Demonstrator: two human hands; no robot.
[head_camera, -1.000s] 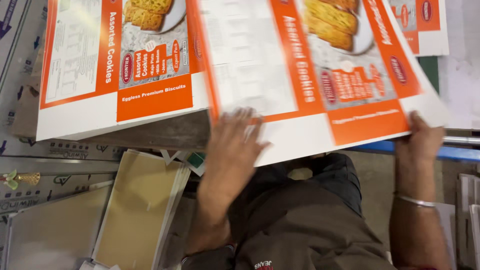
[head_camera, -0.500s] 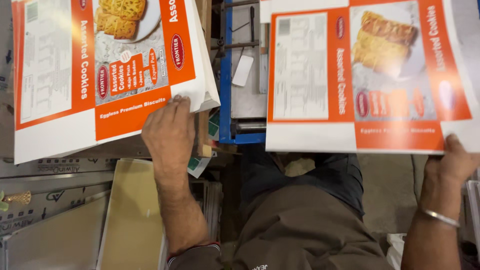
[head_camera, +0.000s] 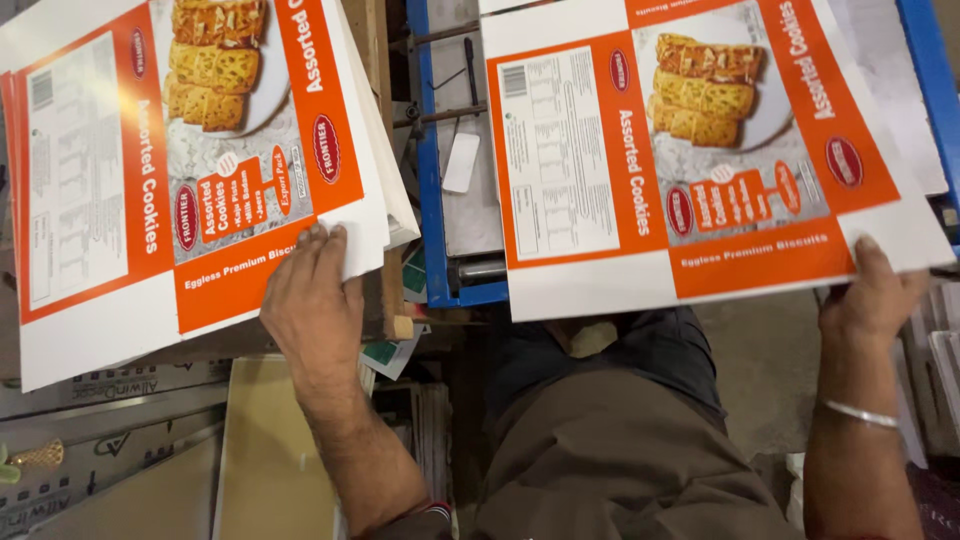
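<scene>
A blue-framed machine bed (head_camera: 432, 200) with a small white tag (head_camera: 461, 162) on it is separating two lots of orange-and-white printed carton sheets, while brown boards (head_camera: 270, 450) are lying below at the person's knees. The left hand (head_camera: 312, 305) is resting flat, fingers spread, on the near right corner of the carton stack (head_camera: 150, 200). The right hand (head_camera: 872, 300) is pinching the near right corner of a single carton sheet (head_camera: 690, 150), its long axis running across the bed, its far edge tilting slightly left.

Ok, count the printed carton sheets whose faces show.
2. One tops the stack under the left hand; the other lies over the blue machine frame, its corner in the right hand. More sheets lie hidden beneath.
</scene>
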